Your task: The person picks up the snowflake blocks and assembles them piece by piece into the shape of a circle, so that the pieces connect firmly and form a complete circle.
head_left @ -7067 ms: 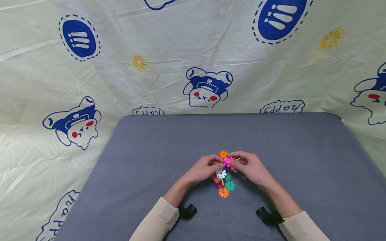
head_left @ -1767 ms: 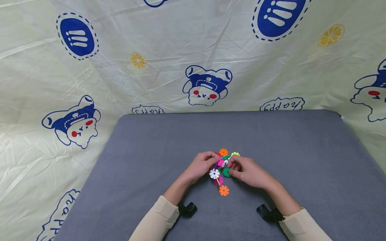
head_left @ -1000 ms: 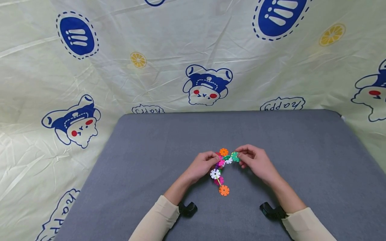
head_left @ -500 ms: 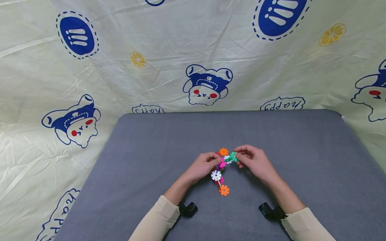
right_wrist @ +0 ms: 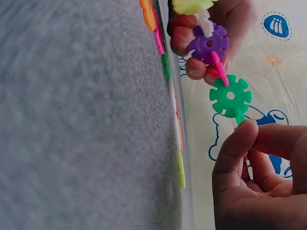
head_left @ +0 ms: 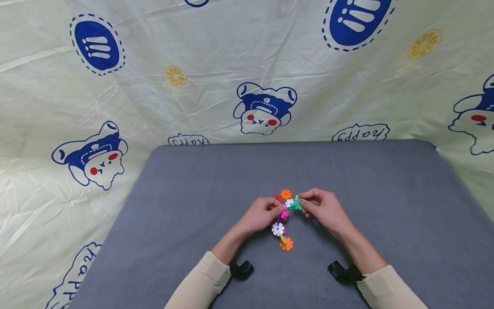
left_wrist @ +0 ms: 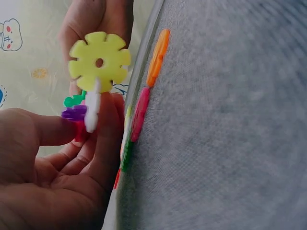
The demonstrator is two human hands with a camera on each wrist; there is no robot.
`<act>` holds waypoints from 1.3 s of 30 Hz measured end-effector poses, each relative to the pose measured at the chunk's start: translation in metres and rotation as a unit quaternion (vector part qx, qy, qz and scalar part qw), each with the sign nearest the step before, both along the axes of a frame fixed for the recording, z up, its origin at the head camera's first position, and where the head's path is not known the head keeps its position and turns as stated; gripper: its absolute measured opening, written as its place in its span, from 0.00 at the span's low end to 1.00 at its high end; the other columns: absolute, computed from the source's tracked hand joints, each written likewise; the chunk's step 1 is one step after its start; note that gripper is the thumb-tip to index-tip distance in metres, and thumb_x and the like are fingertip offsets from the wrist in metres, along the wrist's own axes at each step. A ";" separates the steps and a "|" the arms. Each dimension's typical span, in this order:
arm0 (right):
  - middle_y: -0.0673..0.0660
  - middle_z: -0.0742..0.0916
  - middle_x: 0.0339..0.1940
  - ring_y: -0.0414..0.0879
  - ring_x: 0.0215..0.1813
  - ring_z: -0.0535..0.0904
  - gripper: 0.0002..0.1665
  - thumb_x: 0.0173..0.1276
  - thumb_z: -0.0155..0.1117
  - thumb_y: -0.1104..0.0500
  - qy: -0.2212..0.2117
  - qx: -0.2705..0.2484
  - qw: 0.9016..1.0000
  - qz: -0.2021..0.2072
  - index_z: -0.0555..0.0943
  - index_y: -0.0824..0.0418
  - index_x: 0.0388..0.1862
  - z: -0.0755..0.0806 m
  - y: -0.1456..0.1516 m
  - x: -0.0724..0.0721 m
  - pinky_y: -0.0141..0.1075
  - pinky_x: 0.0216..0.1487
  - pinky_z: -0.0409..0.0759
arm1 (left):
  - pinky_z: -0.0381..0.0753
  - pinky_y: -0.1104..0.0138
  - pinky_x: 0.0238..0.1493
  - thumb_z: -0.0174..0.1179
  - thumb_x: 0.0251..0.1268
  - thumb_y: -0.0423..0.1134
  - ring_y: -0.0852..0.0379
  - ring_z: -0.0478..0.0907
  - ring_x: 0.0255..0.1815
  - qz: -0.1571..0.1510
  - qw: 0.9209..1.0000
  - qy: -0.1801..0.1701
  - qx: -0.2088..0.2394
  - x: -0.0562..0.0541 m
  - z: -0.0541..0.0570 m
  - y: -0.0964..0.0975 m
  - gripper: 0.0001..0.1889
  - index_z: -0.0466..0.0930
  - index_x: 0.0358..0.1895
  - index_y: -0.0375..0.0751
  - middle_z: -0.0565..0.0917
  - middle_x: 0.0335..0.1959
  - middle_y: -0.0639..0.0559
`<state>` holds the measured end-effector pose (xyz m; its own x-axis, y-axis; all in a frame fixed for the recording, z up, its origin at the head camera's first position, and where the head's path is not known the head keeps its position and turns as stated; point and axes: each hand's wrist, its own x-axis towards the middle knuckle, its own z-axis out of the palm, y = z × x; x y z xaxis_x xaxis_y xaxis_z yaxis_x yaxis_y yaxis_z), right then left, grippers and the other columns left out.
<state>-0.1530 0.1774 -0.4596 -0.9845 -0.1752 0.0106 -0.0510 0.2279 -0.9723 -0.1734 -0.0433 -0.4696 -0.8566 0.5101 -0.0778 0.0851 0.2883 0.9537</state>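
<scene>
In the head view my left hand (head_left: 262, 216) holds a chain of slotted interlocking plastic discs above the grey table. The right wrist view shows the chain in order: yellow disc (right_wrist: 192, 5), white disc (right_wrist: 205, 23), purple disc (right_wrist: 208, 43), pink disc (right_wrist: 219, 69) and green disc (right_wrist: 230, 96). My left fingers grip it around the purple and pink discs. Between thumb and forefinger, my right hand (right_wrist: 261, 167) pinches a second green disc (right_wrist: 240, 115), its edge against the first green one; most of it is hidden by the fingertips.
Loose discs lie on the table (head_left: 200, 193) under the hands: an orange disc (head_left: 286, 194), a red disc (head_left: 277, 198) and a white disc (head_left: 289, 202) at the far side, another orange disc (head_left: 287, 245) nearer. A printed cloth (head_left: 216, 98) hangs behind.
Earlier the green discs lay on the table; one joined the chain, then my right hand took the other from the near side and brought it up to the chain's end. The chain has tilted slightly.
</scene>
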 end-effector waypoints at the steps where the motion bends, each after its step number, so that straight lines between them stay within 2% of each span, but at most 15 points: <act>1: 0.65 0.84 0.36 0.49 0.29 0.78 0.15 0.68 0.63 0.63 -0.002 -0.003 1.000 0.001 0.79 0.72 0.49 0.000 0.000 0.000 0.41 0.32 0.82 | 0.72 0.70 0.22 0.56 0.70 0.40 0.57 0.70 0.21 0.001 1.000 -0.001 0.000 0.000 0.000 0.000 0.09 0.82 0.37 0.41 0.75 0.20 0.48; 9: 0.65 0.84 0.36 0.50 0.29 0.79 0.14 0.67 0.64 0.63 -0.003 -0.019 1.000 -0.008 0.79 0.72 0.47 0.001 -0.004 0.002 0.41 0.31 0.82 | 0.70 0.69 0.19 0.57 0.70 0.39 0.57 0.71 0.19 0.015 1.000 0.002 0.000 0.003 0.001 0.001 0.08 0.82 0.34 0.41 0.76 0.20 0.49; 12: 0.66 0.84 0.35 0.49 0.28 0.78 0.14 0.67 0.64 0.63 0.003 -0.019 1.000 -0.012 0.79 0.72 0.47 0.000 -0.005 0.002 0.41 0.30 0.82 | 0.74 0.68 0.21 0.57 0.69 0.39 0.56 0.72 0.20 0.022 1.000 -0.002 0.010 0.004 0.001 0.002 0.08 0.82 0.35 0.40 0.78 0.20 0.51; 17: 0.66 0.84 0.34 0.50 0.27 0.78 0.13 0.68 0.64 0.62 0.008 -0.007 1.000 -0.018 0.79 0.69 0.47 0.001 -0.005 0.001 0.43 0.31 0.81 | 0.82 0.64 0.29 0.58 0.69 0.40 0.55 0.77 0.25 0.026 0.997 -0.046 0.051 0.003 0.000 0.004 0.09 0.82 0.36 0.38 0.80 0.26 0.51; 22: 0.64 0.84 0.37 0.55 0.30 0.79 0.14 0.69 0.63 0.60 -0.002 -0.014 1.000 -0.009 0.79 0.67 0.49 0.003 -0.004 0.003 0.45 0.34 0.83 | 0.80 0.66 0.26 0.55 0.71 0.47 0.57 0.74 0.24 0.010 0.996 -0.074 0.049 0.002 0.000 0.008 0.16 0.79 0.31 0.38 0.80 0.26 0.50; 26: 0.67 0.83 0.37 0.62 0.33 0.80 0.17 0.68 0.65 0.59 -0.013 -0.035 0.999 -0.018 0.77 0.68 0.49 0.003 -0.004 0.002 0.45 0.34 0.83 | 0.79 0.66 0.25 0.53 0.71 0.52 0.56 0.74 0.24 0.012 0.995 -0.080 0.051 0.002 -0.001 0.010 0.16 0.79 0.39 0.41 0.80 0.27 0.49; 28: 0.67 0.83 0.36 0.63 0.33 0.80 0.17 0.67 0.65 0.59 -0.017 -0.043 0.999 -0.024 0.77 0.69 0.49 0.002 -0.004 0.002 0.44 0.34 0.83 | 0.80 0.65 0.27 0.54 0.71 0.52 0.55 0.78 0.26 0.000 0.995 -0.078 0.058 0.002 0.000 0.009 0.16 0.79 0.45 0.42 0.82 0.31 0.48; 33: 0.68 0.84 0.35 0.61 0.33 0.81 0.17 0.68 0.64 0.57 -0.021 -0.050 0.998 -0.013 0.79 0.70 0.48 0.000 -0.005 0.002 0.44 0.35 0.84 | 0.79 0.66 0.28 0.55 0.70 0.51 0.52 0.84 0.31 -0.040 0.994 -0.069 0.069 0.002 0.000 0.006 0.18 0.79 0.53 0.45 0.86 0.39 0.44; 39: 0.68 0.84 0.35 0.60 0.33 0.80 0.15 0.70 0.62 0.57 -0.026 -0.044 0.999 -0.004 0.81 0.67 0.48 -0.001 -0.005 0.001 0.45 0.35 0.83 | 0.78 0.66 0.24 0.54 0.71 0.50 0.53 0.83 0.29 -0.049 0.991 -0.092 0.083 0.003 -0.001 0.004 0.18 0.74 0.61 0.55 0.85 0.44 0.43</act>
<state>-0.1518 0.1725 -0.4606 -0.9856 -0.1673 -0.0260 0.0019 0.1424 -0.9898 -0.1705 -0.0396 -0.4709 -0.7815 0.6089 -0.1361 -0.0753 0.1245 0.9894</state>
